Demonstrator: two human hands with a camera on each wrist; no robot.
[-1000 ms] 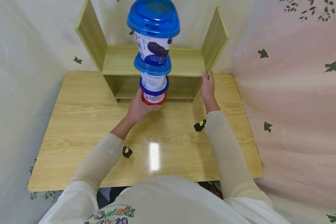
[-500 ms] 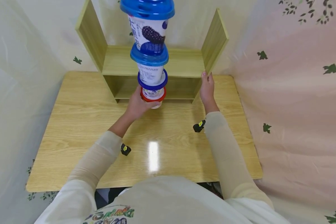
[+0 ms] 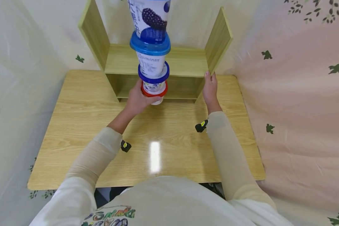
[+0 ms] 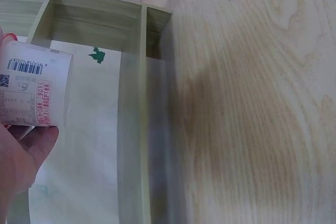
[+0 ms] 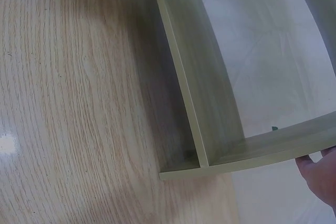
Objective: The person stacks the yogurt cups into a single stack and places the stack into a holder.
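Note:
In the head view my left hand grips the bottom cup of an upright stack, a small white yogurt cup with a red lid. On it stands a cup with a dark blue rim, then a white cup with a light blue lid. Topmost is a blackberry yogurt cup, cut off by the frame's upper edge. The left wrist view shows the held cup's printed side between fingers and thumb. My right hand holds the right side panel of a pale wooden shelf.
The shelf stands at the back of a wooden table, its middle partly hidden by the cups. A patterned curtain hangs around the table. A small black device sits at the left wrist, another black device at the right.
My left hand has raised the cup stack slightly, so the topmost lid has left the head view. My right hand stays on the shelf panel.

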